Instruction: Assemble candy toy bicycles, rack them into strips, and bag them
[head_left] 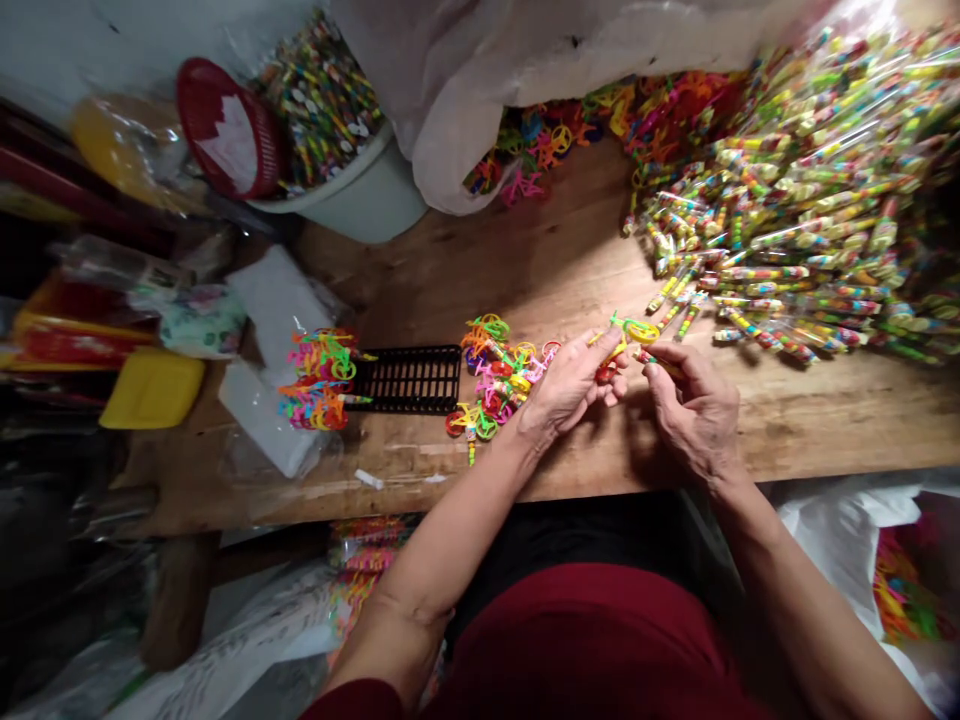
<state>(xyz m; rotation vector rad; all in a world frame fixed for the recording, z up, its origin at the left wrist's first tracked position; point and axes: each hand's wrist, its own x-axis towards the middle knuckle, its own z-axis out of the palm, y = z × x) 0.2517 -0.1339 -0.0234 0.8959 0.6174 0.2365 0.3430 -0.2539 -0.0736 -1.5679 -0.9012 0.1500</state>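
My left hand [564, 388] is closed on small plastic toy bicycles; a green-and-yellow toy bicycle [639, 330] pokes out past its fingertips. Facing it, my right hand [697, 410] pinches a thin candy tube [645, 357] between thumb and fingers, its end close to the bicycle. Whether the two touch, I cannot tell. Beside my left wrist lies a pile of colourful toy bicycles [499, 375], with some candy tubes among them. Farther left, a black slotted plastic rack [412, 378] lies on the wooden table [555, 250], with more bright toy bicycles [321, 375] clustered at its left end.
A large heap of wrapped candy tubes [810, 220] covers the right side. Loose toys [555, 140] spill from a white bag [457, 150] at the back. A pale bucket [367, 195] of tubes and a red basket [274, 150] stand back left. The table's front edge is near my body.
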